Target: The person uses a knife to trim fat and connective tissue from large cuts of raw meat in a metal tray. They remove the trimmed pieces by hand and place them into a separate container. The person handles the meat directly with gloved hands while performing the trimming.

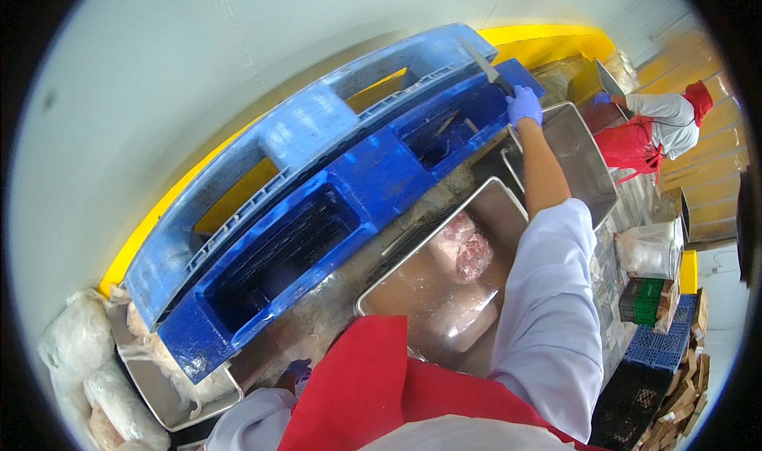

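My right hand (pixel 525 108), in a purple glove, is closed on the dark handle of a knife (pixel 479 57) at the right end of a dark blue plastic pallet (pixel 371 173). The knife's blade points up-left across a lighter blue pallet (pixel 305 121); I cannot tell if it touches either. My left hand (pixel 300 371) shows only partly at the lower middle, beside my red apron (pixel 349 371), its fingers too hidden to read. Below the pallets, a steel tub (pixel 381 296) holds pinkish meat (pixel 468 252) that looks wrapped in plastic. Another steel tub (pixel 583 161) stands beside my right forearm.
A co-worker (pixel 667 133) in a red apron bends over a metal bin (pixel 591 82) at upper right. Bagged bundles (pixel 79 340) and a tray (pixel 171 399) sit lower left. Crates (pixel 659 332), boxes and a white bag (pixel 643 252) line the right. A wall (pixel 135 102) runs behind the pallets.
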{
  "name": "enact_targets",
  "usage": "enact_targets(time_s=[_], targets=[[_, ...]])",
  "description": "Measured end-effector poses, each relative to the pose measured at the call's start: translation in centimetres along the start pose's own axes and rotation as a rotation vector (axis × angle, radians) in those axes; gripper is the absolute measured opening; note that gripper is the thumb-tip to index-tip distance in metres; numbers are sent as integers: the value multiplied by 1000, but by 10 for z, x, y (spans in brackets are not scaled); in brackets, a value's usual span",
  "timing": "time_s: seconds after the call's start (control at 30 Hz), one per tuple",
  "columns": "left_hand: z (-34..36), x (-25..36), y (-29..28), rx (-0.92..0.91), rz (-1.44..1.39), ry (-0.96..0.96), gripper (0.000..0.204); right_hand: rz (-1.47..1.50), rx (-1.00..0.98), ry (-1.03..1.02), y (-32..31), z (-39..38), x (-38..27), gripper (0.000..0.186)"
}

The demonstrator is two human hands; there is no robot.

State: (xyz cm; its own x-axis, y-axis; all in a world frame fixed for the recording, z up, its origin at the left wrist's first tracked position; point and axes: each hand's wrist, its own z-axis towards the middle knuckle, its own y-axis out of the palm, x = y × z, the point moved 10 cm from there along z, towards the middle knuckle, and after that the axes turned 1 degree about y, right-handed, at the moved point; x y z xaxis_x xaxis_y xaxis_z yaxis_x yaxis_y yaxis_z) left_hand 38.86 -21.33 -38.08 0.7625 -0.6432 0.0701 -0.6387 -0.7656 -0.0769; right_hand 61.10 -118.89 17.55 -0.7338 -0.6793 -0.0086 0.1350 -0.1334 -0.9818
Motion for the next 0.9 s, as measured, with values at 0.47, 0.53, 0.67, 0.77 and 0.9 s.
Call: enact_targets(time_s=[0.47,0.53,0.67,0.77,0.9], targets=[[-93,110,52,222,1117,912,28,829,-25,-107,-91,-214,-90,39],[-170,149,72,395,1115,997,25,1021,-126,-250,-94,-276,-145,37],[-327,140,51,352,22,962,64,1336,-762,-397,-86,-458,-282,36],[-411,95,56,273,-437,1241,56,1430,-1252,-573,-73,-605,-344,38],[-477,-15,79,521,-851,1409,50,1150,-1687,-843,-72,-783,-370,34]])
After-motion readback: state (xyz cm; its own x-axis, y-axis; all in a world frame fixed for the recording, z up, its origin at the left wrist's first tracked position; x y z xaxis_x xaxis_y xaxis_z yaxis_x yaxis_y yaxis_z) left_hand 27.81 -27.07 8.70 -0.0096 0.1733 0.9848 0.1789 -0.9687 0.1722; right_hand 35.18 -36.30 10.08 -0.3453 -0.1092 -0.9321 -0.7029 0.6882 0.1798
